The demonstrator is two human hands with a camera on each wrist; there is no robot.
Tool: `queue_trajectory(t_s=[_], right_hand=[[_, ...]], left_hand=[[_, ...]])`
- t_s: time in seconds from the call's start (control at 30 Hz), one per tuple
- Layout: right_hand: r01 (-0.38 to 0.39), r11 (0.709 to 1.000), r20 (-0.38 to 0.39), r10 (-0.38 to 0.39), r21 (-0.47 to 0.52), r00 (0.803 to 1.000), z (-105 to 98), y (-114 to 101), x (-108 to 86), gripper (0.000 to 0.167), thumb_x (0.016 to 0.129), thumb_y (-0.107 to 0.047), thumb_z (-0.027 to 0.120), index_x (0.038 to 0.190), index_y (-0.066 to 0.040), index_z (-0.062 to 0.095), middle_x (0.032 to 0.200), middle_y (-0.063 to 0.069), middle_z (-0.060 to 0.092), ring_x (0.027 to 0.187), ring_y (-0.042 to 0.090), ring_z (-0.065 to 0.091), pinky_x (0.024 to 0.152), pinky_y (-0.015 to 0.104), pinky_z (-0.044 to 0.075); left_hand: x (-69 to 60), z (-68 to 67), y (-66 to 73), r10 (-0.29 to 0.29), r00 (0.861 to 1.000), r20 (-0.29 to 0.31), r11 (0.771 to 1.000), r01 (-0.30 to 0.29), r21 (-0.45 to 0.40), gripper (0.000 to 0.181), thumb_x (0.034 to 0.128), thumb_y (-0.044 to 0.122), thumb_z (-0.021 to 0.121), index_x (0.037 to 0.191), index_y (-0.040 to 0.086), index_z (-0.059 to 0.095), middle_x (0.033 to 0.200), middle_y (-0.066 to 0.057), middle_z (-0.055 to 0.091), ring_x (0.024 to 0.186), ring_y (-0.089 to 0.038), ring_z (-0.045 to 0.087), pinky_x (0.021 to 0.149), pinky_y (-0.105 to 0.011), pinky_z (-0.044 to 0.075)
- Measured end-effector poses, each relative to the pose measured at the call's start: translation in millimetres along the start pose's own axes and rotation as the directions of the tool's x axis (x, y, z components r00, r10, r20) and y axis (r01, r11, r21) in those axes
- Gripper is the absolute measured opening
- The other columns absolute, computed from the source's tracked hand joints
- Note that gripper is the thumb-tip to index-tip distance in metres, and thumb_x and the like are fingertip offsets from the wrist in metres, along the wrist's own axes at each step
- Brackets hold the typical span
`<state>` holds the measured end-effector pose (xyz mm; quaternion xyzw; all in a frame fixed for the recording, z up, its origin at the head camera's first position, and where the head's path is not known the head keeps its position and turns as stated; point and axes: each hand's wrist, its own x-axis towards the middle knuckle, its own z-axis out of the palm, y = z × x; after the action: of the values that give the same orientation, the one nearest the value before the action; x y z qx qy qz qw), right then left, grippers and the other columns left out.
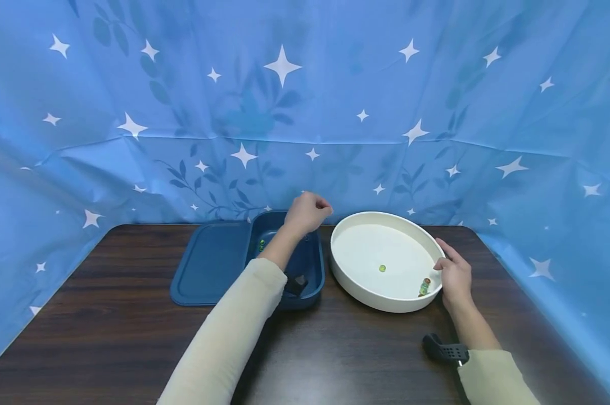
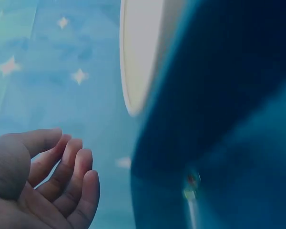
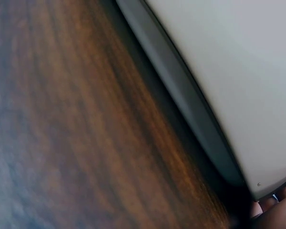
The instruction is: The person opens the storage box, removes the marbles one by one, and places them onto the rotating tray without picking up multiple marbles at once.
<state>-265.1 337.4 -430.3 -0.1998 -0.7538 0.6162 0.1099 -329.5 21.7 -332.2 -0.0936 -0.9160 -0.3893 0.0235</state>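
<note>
My left hand (image 1: 307, 214) is above the far part of a blue box (image 1: 321, 275), its fingers curved and the thumb tip close to the forefinger. In the left wrist view that hand (image 2: 57, 181) shows nothing between the fingertips, though a tiny thing could be hidden. Green beads (image 1: 262, 245) lie inside the box. At the right, my right hand (image 1: 456, 277) grips the rim of a round white tray (image 1: 380, 304), thumb over the edge. The tray holds a single yellow-green bead (image 1: 382, 268) and a short row of green and reddish beads (image 1: 424, 287).
A flat blue lid (image 1: 211, 264) lies against the box's left side. Inside the box, near its front, is a black object (image 1: 296, 284). Both stand on a dark wooden table (image 1: 107, 315), with a starry blue cloth (image 1: 335, 169) behind it.
</note>
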Motion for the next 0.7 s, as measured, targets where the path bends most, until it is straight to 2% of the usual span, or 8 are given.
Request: queue_trajectory(t_s=[0.13, 0.27, 0.47, 0.6, 0.7], right_hand=[[0.006, 1.0, 0.0, -0.006, -0.005, 1.0, 1, 1, -0.4, 0.075, 0.085, 0.007, 0.034, 0.157, -0.013, 0.036, 0.169, 0.006, 0.025, 0.155, 0.031, 0.024, 0.125, 0.048, 0.023], [0.012, 1.0, -0.006, -0.012, -0.006, 1.0, 1, 0, 0.7, 0.075, 0.084, 0.007, 0.034, 0.157, -0.012, 0.037, 0.168, 0.007, 0.025, 0.154, 0.031, 0.026, 0.125, 0.048, 0.024], [-0.009, 1.0, -0.012, 0.009, -0.003, 1.0, 2, -1, 0.5, 0.075, 0.084, 0.007, 0.034, 0.156, -0.012, 0.038, 0.168, 0.006, 0.026, 0.154, 0.03, 0.027, 0.124, 0.047, 0.025], [-0.016, 1.0, -0.014, 0.016, 0.001, 1.0, 1, -1, 0.5, 0.075, 0.084, 0.007, 0.034, 0.157, -0.012, 0.038, 0.168, 0.006, 0.026, 0.154, 0.03, 0.027, 0.124, 0.048, 0.025], [-0.011, 1.0, -0.016, 0.011, 0.0, 1.0, 2, 0, 0.4, 0.075, 0.085, 0.007, 0.034, 0.157, -0.013, 0.037, 0.168, 0.005, 0.026, 0.154, 0.03, 0.028, 0.124, 0.047, 0.027]], left_hand=[[4.2, -11.1, -24.5, -0.041, 0.999, -0.029, 0.999, 0.04, -0.01, 0.022, 0.1006, 0.024, 0.062, 0.108, 0.011, 0.078, 0.108, -0.007, 0.075, 0.095, -0.023, 0.068, 0.082, -0.039, 0.056], [5.1, -13.0, -45.4, -0.083, 0.997, -0.004, 0.997, 0.083, 0.008, 0.021, 0.1, 0.023, 0.063, 0.107, 0.01, 0.078, 0.107, -0.008, 0.076, 0.088, -0.021, 0.066, 0.078, -0.038, 0.055], [5.9, 0.5, -68.6, -0.149, 0.984, 0.1, 0.989, 0.147, 0.024, 0.018, 0.0983, 0.02, 0.067, 0.105, 0.007, 0.077, 0.098, -0.014, 0.075, 0.07, -0.015, 0.06, 0.064, -0.028, 0.049], [8.8, 10.2, -74.7, -0.162, 0.981, 0.109, 0.985, 0.154, 0.081, 0.013, 0.095, 0.017, 0.071, 0.101, 0.008, 0.078, 0.098, -0.009, 0.074, 0.072, -0.014, 0.063, 0.063, -0.025, 0.049], [9.5, 13.8, -77.3, -0.175, 0.976, 0.127, 0.983, 0.166, 0.077, 0.011, 0.0923, 0.016, 0.074, 0.098, 0.008, 0.078, 0.098, -0.008, 0.074, 0.073, -0.015, 0.063, 0.062, -0.025, 0.05]])
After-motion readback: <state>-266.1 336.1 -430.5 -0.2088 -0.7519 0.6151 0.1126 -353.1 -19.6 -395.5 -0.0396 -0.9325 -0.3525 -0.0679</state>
